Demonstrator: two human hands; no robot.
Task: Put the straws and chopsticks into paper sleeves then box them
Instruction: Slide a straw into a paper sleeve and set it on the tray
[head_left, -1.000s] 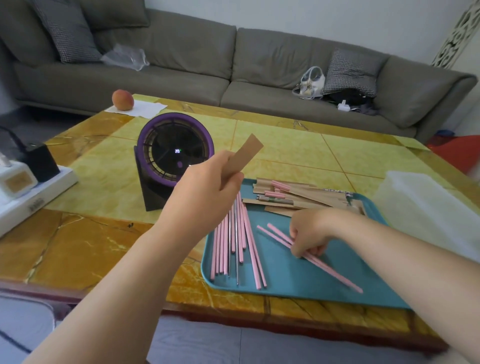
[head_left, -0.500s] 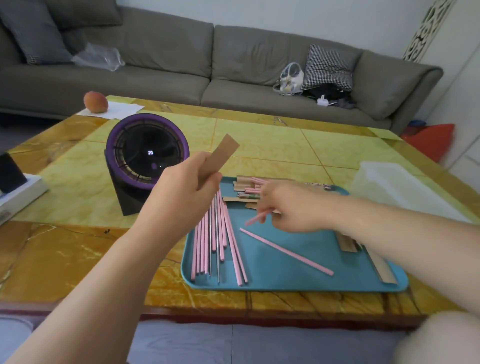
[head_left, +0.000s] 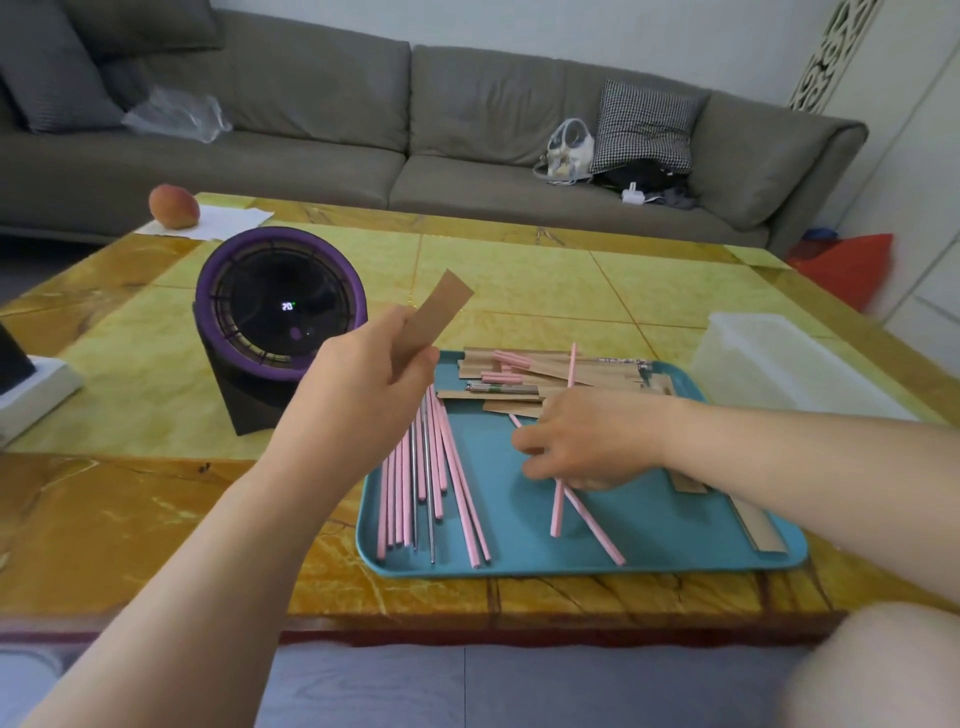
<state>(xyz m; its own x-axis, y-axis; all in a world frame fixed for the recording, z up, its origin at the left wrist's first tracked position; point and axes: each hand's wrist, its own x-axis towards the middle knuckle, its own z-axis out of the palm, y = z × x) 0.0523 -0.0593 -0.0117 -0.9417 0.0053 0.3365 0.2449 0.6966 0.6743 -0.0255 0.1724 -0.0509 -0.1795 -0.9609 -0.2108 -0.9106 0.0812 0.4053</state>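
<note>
One tray (head_left: 649, 551), one clear box (head_left: 779, 358), one fan (head_left: 280, 312), one peach (head_left: 174, 206), two metal sticks (head_left: 429, 499).

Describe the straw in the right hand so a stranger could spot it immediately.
Find the teal tray on the yellow table. Over its middle, the right hand grips one pink straw. Unlike the straw bundle lying flat at the tray's left and the lone straw slanting under the hand, it stands nearly upright, sticking out above and below the hand.
</note>
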